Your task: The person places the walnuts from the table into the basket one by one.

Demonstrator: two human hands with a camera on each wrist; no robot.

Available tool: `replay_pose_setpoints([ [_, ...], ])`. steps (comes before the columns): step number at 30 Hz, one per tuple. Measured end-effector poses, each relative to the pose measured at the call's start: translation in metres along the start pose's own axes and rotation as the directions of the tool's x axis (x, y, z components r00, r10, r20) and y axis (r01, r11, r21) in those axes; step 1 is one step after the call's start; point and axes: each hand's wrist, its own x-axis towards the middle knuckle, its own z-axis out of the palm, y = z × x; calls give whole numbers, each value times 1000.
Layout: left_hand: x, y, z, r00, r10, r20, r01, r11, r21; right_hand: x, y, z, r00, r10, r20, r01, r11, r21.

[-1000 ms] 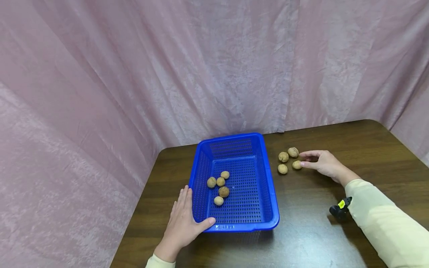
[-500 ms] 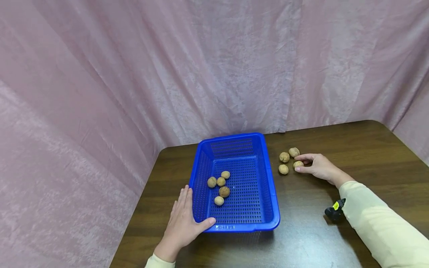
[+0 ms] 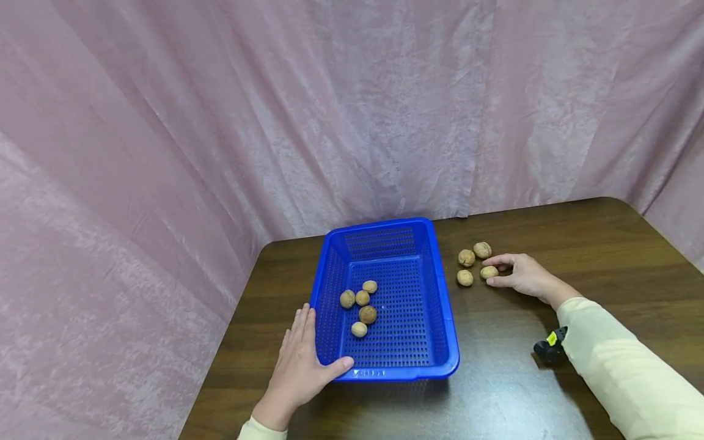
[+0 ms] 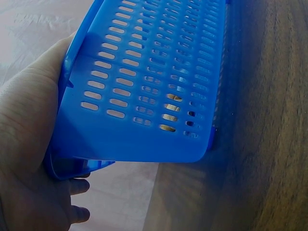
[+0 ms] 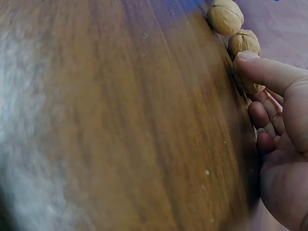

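My left hand [image 3: 299, 363] lies with straight fingers along the left rim of a blue plastic basket [image 3: 404, 373], its thumb on the front rim. The left wrist view shows the palm against the corner of the basket's slotted wall [image 4: 134, 139]. Several walnuts [image 3: 367, 315] sit inside, toward the left. To the right of the basket, my right hand [image 3: 525, 278] has thumb and fingers around a walnut [image 3: 489, 272] on the table. In the right wrist view the thumb [image 5: 269, 72] presses on this walnut [image 5: 245, 79], and the other fingers curl behind it.
Three more walnuts lie close by on the brown wooden table [image 3: 594, 244]: one at the back [image 3: 482, 250], one beside it [image 3: 465, 258] and one nearer [image 3: 464, 278]. A black wrist device [image 3: 550, 347] hangs under the right sleeve. Pink curtains [image 3: 396, 122] stand behind the table.
My right hand has moved slightly left, and its thumb and fingers have come around the walnut. The left hand and the basket keep their places.
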Motion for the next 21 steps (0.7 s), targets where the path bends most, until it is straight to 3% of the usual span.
replay_pose_setpoints([
  [13, 0, -1, 0, 1000, 8, -15, -8, 1000, -3, -3, -4, -1, 1000, 15, -20, -15, 1000, -19],
  [21, 0, -1, 0, 1000, 2, -19, -2, 1000, -11, -6, -9, -3, 998, 42, -42, -40, 998, 45],
])
